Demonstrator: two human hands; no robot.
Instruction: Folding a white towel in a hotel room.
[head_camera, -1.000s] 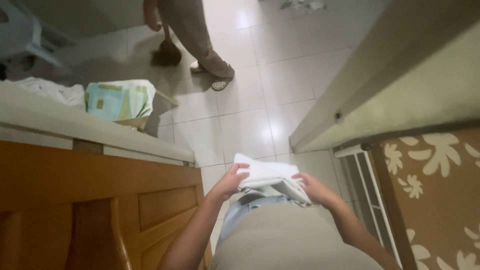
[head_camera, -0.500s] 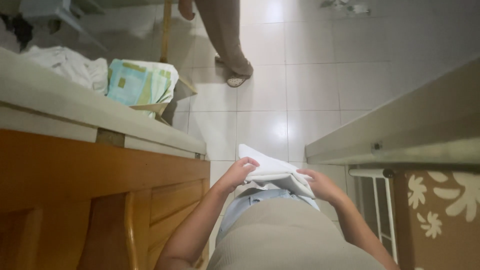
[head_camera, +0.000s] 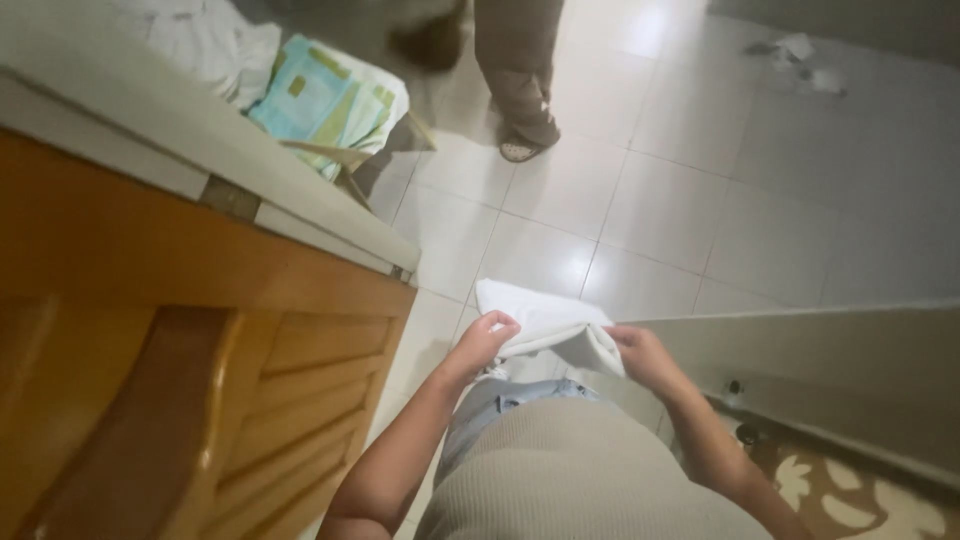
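White cloth (head_camera: 545, 325), folded into a flat wedge, is what I am watching the two hands hold out in front of the body, above the pale tiled floor (head_camera: 700, 190). The left hand (head_camera: 487, 335) is gripping the cloth's near left corner, its fingers curled shut over the edge with the thumb underneath. The right hand (head_camera: 640, 352) is pinching the right end, where the fabric is hanging down in a small fold; its fingers are closed on the cloth too, though the fingertips are partly hidden behind the fold. Both forearms are reaching up from a beige ribbed top, with a strip of light blue fabric showing at the waist just under the cloth.

To the left I am seeing an orange-brown wooden cabinet (head_camera: 200, 340) with panelled fronts, topped by a pale counter edge. Beyond it, a cushion or bag patterned in teal and green squares (head_camera: 320, 105) is lying beside some crumpled white fabric (head_camera: 215, 40). Another person's legs in brown trousers (head_camera: 515, 70) are standing on the tiles further off, one sandalled foot pointing this way. At lower right a brown mat with cream flowers (head_camera: 860, 495) is showing under a pale ledge.
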